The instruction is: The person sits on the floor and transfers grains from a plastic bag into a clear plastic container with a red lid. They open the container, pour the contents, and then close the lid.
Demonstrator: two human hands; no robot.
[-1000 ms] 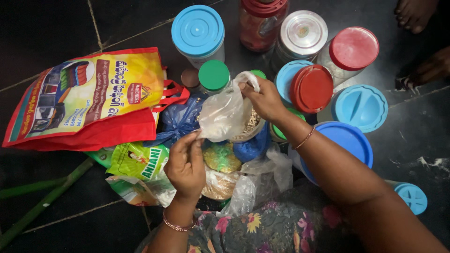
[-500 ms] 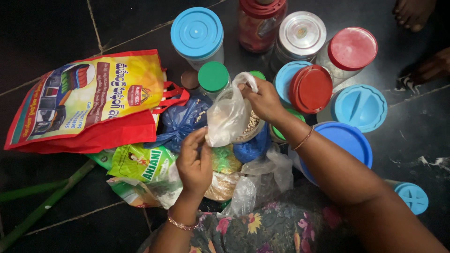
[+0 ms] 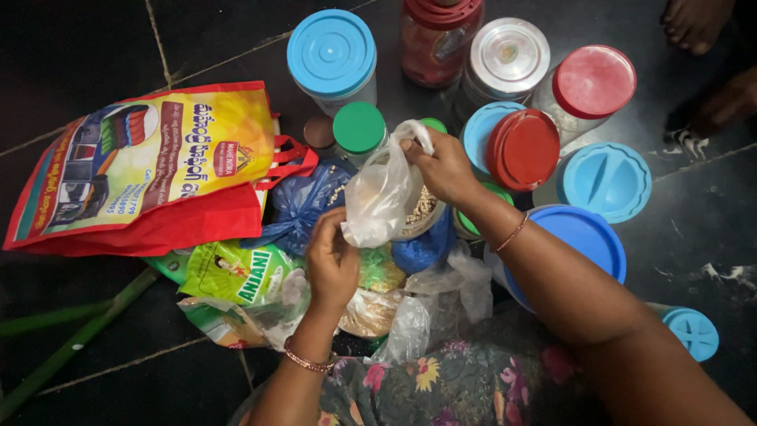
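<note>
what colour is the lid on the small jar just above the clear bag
Green lid, seen best in the head view.

Carry bag (image 3: 150, 170) left of clear bag (image 3: 378, 197) (jars (image 3: 331, 55) behind), packets (image 3: 236, 276) below

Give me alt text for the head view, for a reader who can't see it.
Two hands hold a clear plastic bag over an open container of pale beans: the right hand grips its top, the left hand its lower edge. Lidded jars, filled bags and a red-and-yellow shopping bag crowd the dark tiled floor.
</note>
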